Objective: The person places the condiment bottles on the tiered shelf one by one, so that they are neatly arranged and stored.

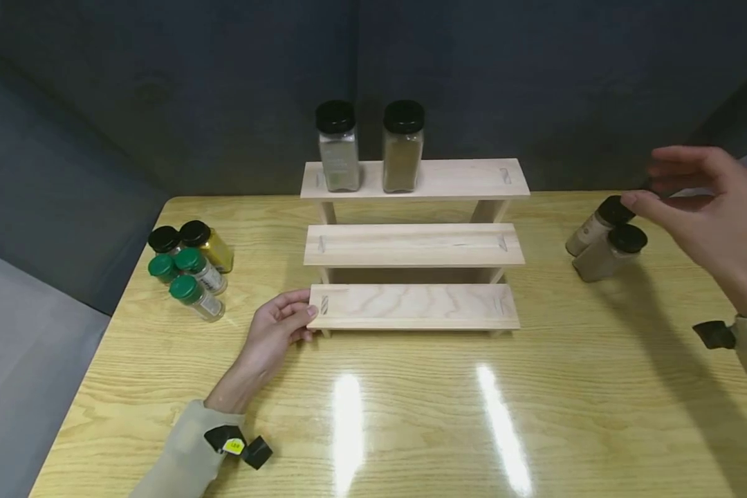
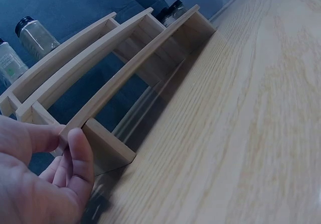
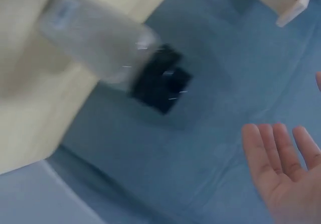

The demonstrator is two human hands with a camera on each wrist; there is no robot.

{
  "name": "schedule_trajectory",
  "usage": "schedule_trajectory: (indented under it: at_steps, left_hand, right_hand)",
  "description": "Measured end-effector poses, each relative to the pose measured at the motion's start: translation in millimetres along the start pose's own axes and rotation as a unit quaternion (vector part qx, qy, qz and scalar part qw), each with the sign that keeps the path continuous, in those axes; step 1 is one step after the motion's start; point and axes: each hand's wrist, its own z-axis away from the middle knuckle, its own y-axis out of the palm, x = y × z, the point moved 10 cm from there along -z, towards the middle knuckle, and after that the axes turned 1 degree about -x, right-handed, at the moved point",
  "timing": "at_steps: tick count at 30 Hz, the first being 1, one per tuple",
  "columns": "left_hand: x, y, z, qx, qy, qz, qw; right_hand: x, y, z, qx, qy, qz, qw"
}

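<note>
A three-tier wooden spice rack point(image 1: 413, 304) stands near the table's back edge. My left hand point(image 1: 275, 326) pinches the left end of its lowest step between thumb and fingers, as the left wrist view also shows. On the top step stand two black-capped spice jars, one with pale contents point(image 1: 340, 160) and one with brown contents point(image 1: 402, 160). My right hand point(image 1: 716, 214), fingers extended and holding nothing, hovers at the right above two more black-capped jars: a front one point(image 1: 600, 261) and a partly covered rear one point(image 1: 588, 233). The right wrist view shows these jars blurred, apart from the fingers.
Left of the rack, several small jars form a cluster on the wooden table point(image 1: 411, 415). Green-capped jars point(image 1: 207, 304) stand in front, and a yellow jar with a black cap point(image 1: 216, 250) is behind them. A dark fabric partition point(image 1: 236, 97) rises behind the table.
</note>
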Motion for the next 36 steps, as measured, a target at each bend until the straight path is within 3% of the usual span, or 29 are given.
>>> schedule_trajectory:
  at_steps: [5, 9, 14, 21, 36]
  left_hand:
    - [0.3, 0.0, -0.8, 0.002, 0.003, 0.000, 1.0000]
    - [1.0, -0.2, -0.7, 0.001, 0.002, -0.004, 1.0000]
    - [0.6, 0.0, -0.3, 0.000, 0.001, -0.004, 1.0000]
    - [-0.7, 0.1, 0.3, 0.000, 0.002, -0.002, 1.0000]
    - [-0.9, -0.1, -0.4, 0.001, 0.004, -0.003, 1.0000]
  right_hand:
    - [-32.4, -0.8, 10.3, 0.008, 0.041, 0.041, 0.998]
    - [-52.1, 3.0, 18.0, 0.005, 0.047, 0.071, 0.996]
    - [-68.3, 9.1, 28.9, 0.000, 0.044, 0.051, 0.998]
    - [-91.4, 18.9, 40.1, -0.001, 0.078, 0.053, 0.996]
    - [-106.9, 29.5, 42.1, -0.040, 0.088, 0.002, 0.995]
